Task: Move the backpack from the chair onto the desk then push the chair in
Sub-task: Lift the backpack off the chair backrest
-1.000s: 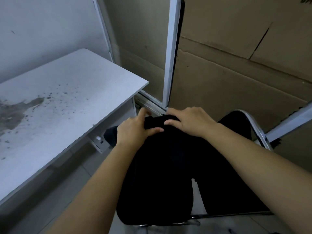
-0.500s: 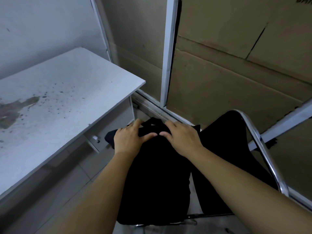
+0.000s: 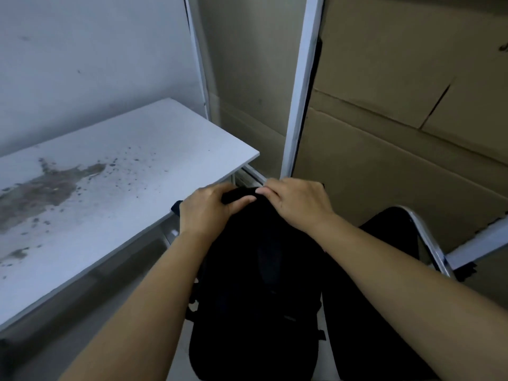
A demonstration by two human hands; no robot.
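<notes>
A black backpack hangs upright in front of me, its top held by both hands. My left hand grips the top handle from the left and my right hand grips it from the right. Behind it on the right is the chair with a black backrest and a chrome tube frame. The white desk, stained grey at its left, lies to the left of the backpack; the bag's top is about level with the desk's near corner.
A white wall stands behind the desk. Large cardboard sheets in white metal framing close off the back and right. A drawer unit with a small knob sits under the desk edge.
Both hands have stayed closed on the backpack's top. The bag has risen in view toward desk height, and the view has tilted so more of the desk shows.
</notes>
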